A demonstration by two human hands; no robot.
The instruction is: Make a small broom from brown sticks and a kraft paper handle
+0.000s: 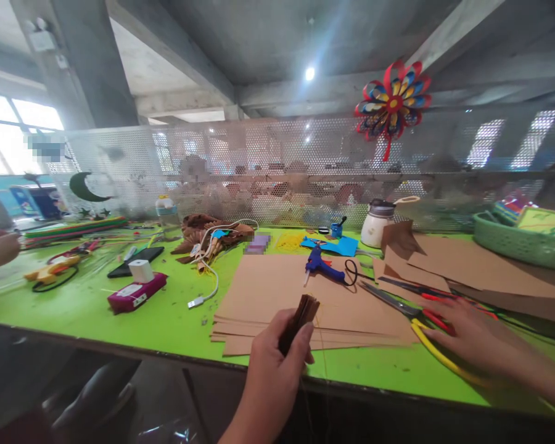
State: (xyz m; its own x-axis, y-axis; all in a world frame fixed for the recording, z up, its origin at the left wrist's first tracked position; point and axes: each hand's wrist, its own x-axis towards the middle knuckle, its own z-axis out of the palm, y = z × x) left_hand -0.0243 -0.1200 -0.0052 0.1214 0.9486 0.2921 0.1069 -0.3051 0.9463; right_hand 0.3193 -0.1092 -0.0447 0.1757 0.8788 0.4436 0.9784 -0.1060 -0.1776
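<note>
Nearest, the left hand is closed around a folded brown paper bundle, held upright above the green table edge, in front of stacked brown card. The right hand, blurred, lies spread flat, seemingly touching the scissors handles.

Your bright green tabletop carries a stack of brown paper sheets at its front edge. Yellow-handled scissors lie across the stack's right side. To your left lie a magenta box, a black phone and a white USB cable. A white jar stands at the back, and a green basket stands at far right.
</note>
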